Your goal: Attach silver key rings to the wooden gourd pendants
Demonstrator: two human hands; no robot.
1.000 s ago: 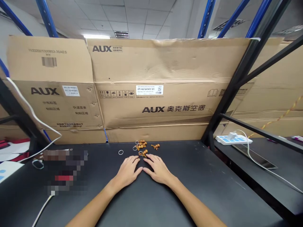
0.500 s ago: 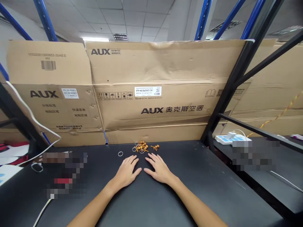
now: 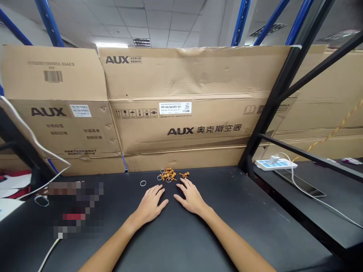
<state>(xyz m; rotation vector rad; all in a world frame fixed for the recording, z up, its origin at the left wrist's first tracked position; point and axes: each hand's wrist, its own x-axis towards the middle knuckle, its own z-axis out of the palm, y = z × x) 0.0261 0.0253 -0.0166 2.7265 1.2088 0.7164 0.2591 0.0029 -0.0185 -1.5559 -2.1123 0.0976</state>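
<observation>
My left hand [image 3: 150,203] rests palm down on the black table [image 3: 167,241], fingers apart and holding nothing. Facing it, my right hand [image 3: 190,196] also lies on the tabletop with its fingers spread, nothing in it. Just beyond the fingertips is a pile of golden-brown beaded pendants [image 3: 169,174] with several metal rings among them. A smaller beaded piece [image 3: 185,174] lies right of the pile, near my right fingertips. One loose silver ring [image 3: 143,181] sits by itself to the left, beyond my left hand.
Large cardboard sheets [image 3: 181,83] stand along the back edge. Black rack posts [image 3: 269,102] rise at both sides. A white power strip [image 3: 265,165] and a dark flat device [image 3: 300,183] lie on the right-hand surface. Blurred items and a white cable [image 3: 49,253] are at left.
My right hand has shifted slightly forward, closer to the small beaded piece. My left hand stays about where it was. The view has moved a little.
</observation>
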